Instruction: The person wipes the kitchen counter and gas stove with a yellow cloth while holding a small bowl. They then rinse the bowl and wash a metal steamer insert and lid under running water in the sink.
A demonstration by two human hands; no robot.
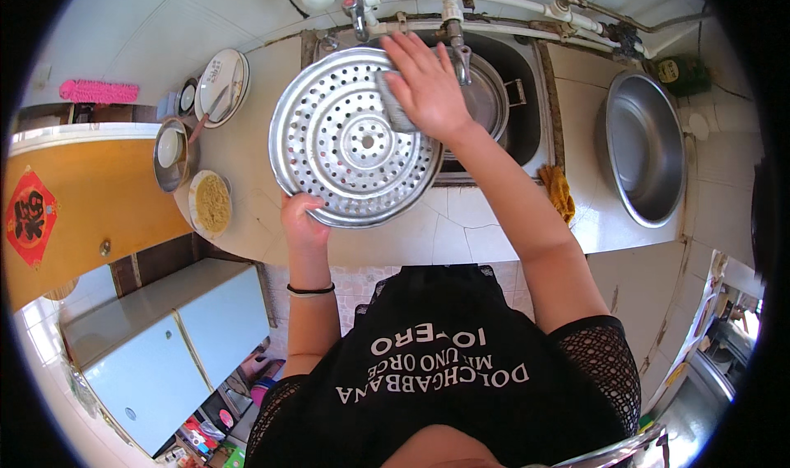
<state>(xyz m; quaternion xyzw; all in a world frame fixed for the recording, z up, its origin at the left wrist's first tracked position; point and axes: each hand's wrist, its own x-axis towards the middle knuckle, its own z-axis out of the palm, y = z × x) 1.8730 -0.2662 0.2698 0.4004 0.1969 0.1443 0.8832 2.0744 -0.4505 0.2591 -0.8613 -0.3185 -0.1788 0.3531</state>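
A round perforated metal steamer tray (pixel 345 159) is held tilted over the left part of the sink (pixel 531 134) and the counter edge. My left hand (pixel 305 218) grips its near rim at the lower left. On the tray's upper right, my right hand (pixel 423 88) presses a grey scrubbing cloth or pad (pixel 395 107) flat to the holed surface. Under my right wrist, a metal pot with a side handle (pixel 494 100) sits in the basin, partly hidden by the tray and hand. A metal faucet (pixel 460 54) hangs just right of my right fingers.
Stacked plates (pixel 219 85) with a knife, a metal bowl (pixel 162 171) and a bowl of yellowish food (pixel 212 204) stand left. A large metal basin (pixel 645 150) and a brown-yellow rag (pixel 557 190) lie right. Another tap (pixel 356 17) and white pipes (pixel 512 5) line the wall.
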